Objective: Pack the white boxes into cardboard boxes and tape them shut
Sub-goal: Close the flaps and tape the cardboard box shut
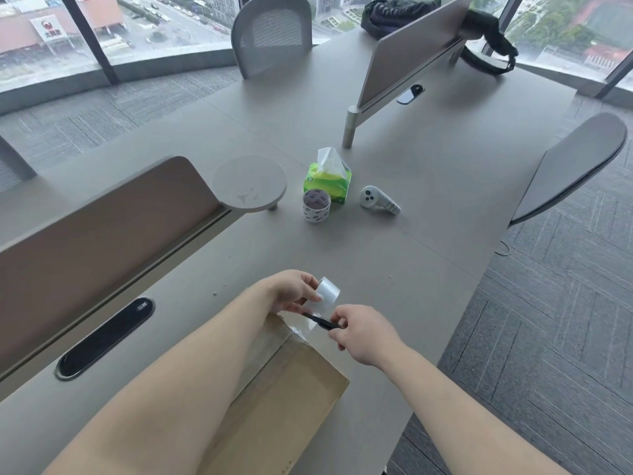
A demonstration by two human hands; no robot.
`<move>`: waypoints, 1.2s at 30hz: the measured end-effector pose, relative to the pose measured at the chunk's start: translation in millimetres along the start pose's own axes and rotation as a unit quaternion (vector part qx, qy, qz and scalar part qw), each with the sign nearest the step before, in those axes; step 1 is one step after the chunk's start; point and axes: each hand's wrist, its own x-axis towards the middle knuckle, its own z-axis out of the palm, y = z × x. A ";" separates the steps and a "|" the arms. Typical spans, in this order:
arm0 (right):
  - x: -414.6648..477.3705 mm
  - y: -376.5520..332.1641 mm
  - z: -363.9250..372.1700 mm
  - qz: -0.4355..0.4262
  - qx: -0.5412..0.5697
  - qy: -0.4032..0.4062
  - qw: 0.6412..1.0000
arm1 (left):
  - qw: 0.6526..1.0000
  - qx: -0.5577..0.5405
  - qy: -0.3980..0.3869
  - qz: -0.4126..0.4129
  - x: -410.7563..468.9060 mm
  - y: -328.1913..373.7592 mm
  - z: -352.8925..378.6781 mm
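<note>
The cardboard box point(291, 399) lies closed at the near edge of the desk point(376, 252). Just past its far end, the left hand point(294, 291) has its grip curled round a clear tape roll point(327, 293). The right hand point(363, 334) pinches what looks like a small black cutter point(320, 320) at the drawn-out strip.

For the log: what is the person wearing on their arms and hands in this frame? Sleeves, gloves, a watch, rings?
Nothing worn shows. The left hand and the right hand are ungloved, with no rings visible. The left forearm and the right forearm are bare down to the picture's lower edge: no sleeve, cuff, watch, bracelet or strap is in view.
</note>
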 end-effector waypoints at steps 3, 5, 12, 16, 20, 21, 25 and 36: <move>3.5 -11.9 -1.1 -0.017 -0.076 0.024 0.997 | 1.000 -0.014 -0.007 0.024 -0.6 -1.5 0.7; 6.2 -18.3 -1.0 -0.030 -0.126 0.034 0.991 | 0.999 -0.019 -0.004 0.036 -1.2 -1.9 0.4; 15.6 -22.4 4.5 -0.037 -0.198 0.050 0.978 | 0.998 -0.017 0.005 0.062 -3.3 -2.8 2.8; 17.2 -21.1 3.7 -0.035 -0.222 0.030 0.974 | 0.997 0.000 0.019 0.069 -4.9 -4.2 4.5; 12.7 -7.4 -8.5 0.002 -0.304 -0.031 0.952 | 0.993 -0.003 0.081 0.090 -4.3 -4.9 5.2; 10.6 0.9 -9.9 0.014 -0.306 -0.039 0.951 | 0.991 -0.009 0.098 0.095 -3.9 -4.3 5.3; 14.2 38.8 -8.0 0.062 -0.228 0.010 0.972 | 0.985 0.052 0.125 0.111 -2.1 -1.7 6.9; 85.0 89.0 26.2 0.160 0.180 0.077 0.967 | 0.950 0.168 0.212 0.155 -1.9 11.9 36.3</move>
